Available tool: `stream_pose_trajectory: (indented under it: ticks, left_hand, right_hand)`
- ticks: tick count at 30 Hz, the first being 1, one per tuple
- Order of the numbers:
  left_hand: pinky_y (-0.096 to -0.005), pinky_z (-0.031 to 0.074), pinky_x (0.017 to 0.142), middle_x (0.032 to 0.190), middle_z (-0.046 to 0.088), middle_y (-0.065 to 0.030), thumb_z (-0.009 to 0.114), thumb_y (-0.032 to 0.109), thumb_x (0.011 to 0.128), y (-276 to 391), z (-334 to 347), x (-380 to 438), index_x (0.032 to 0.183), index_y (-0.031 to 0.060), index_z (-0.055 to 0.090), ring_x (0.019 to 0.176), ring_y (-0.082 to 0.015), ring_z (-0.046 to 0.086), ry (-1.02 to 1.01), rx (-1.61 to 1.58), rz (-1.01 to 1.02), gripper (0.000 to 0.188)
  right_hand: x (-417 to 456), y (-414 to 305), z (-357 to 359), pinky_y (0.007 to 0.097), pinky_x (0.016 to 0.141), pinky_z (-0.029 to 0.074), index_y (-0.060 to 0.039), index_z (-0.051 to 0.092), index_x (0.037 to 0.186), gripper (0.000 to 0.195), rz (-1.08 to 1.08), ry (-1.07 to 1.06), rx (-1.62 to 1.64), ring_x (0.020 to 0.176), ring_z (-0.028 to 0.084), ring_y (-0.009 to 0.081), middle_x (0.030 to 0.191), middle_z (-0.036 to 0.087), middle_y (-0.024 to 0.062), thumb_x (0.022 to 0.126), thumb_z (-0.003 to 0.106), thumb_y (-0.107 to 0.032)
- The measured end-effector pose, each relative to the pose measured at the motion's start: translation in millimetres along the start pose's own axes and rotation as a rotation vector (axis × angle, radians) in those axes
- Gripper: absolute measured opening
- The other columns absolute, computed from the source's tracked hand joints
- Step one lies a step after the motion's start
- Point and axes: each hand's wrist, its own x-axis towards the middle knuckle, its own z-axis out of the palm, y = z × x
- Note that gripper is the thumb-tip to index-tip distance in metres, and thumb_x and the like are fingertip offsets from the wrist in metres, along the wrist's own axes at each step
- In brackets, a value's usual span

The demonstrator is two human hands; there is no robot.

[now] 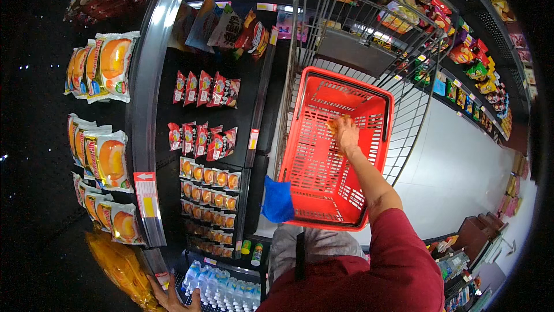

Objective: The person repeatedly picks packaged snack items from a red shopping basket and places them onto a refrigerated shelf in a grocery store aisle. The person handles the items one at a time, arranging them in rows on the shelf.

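A red plastic shopping basket [318,152] rests on a wire shopping cart [404,130], with a blue cloth [278,199] draped over its near left corner. My right hand [347,134] reaches down inside the basket, its fingers around a small orange-yellow packet [333,125]. At the lower left edge my left hand [173,294] is spread with its fingers apart, beside a large yellow-orange package [119,268] at the shelf. Whether its fingertips touch that package I cannot tell.
Left shelves hold wrapped buns [113,65], red snack packets [223,91] and small packaged cakes [207,178]. Water bottles [216,286] stand low beside my left hand. Beyond the cart, a snack shelf [454,82] curves along the right; white floor [458,152] shows between.
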Motion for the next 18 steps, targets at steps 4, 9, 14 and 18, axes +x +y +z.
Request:
stream_pose_trajectory:
  ticks: [4, 9, 14, 18]
  left_hand:
    - [-0.0546, 0.028, 0.115, 0.157, 0.025, -0.0315, 0.077, 0.046, 0.081, 7.6, -2.2, 2.4, 0.130, 0.0059, 0.064, 0.145, -0.0476, 0.027, -0.054, 0.017, -0.063, 0.065]
    - [-0.0551, 0.027, 0.115, 0.159, 0.023, -0.0298, 0.075, 0.051, 0.081, 5.7, -3.2, 1.9, 0.132, 0.0027, 0.062, 0.146, -0.0467, 0.024, -0.080, 0.030, -0.071, 0.071]
    - [-0.0555, 0.028, 0.115, 0.158, 0.023, -0.0316, 0.076, 0.050, 0.081, 6.1, -1.4, -3.1, 0.132, 0.0014, 0.062, 0.145, -0.0476, 0.026, -0.062, 0.038, -0.091, 0.071]
    - [-0.0560, 0.030, 0.113, 0.154, 0.029, -0.0344, 0.079, 0.048, 0.079, 1.1, -2.4, -0.1, 0.128, 0.0012, 0.065, 0.143, -0.0492, 0.029, -0.015, 0.030, -0.031, 0.069]
  right_hand:
    - [20.3, 9.4, 20.5, 0.0596, 0.104, 0.037, -0.0249, 0.045, 0.144, 0.056, -0.030, 0.008, -0.068, 0.126, 0.053, 0.0406, 0.154, 0.038, 0.0164, 0.089, 0.056, -0.023]
    - [34.0, 3.0, 92.0, 0.0593, 0.096, 0.046, -0.0201, 0.054, 0.131, 0.052, -0.202, 0.128, -0.240, 0.114, 0.061, 0.0359, 0.146, 0.046, 0.0147, 0.083, 0.069, -0.037]
    - [-25.0, -61.5, 63.4, 0.0587, 0.107, 0.036, -0.0113, 0.061, 0.123, 0.036, -0.367, -0.009, -0.322, 0.122, 0.052, 0.0390, 0.129, 0.056, 0.0104, 0.090, 0.058, -0.026]
    - [-65.2, -63.9, 52.6, 0.0590, 0.110, 0.032, -0.0059, 0.066, 0.115, 0.032, -0.502, 0.043, -0.114, 0.118, 0.052, 0.0413, 0.119, 0.062, 0.0107, 0.099, 0.043, -0.021]
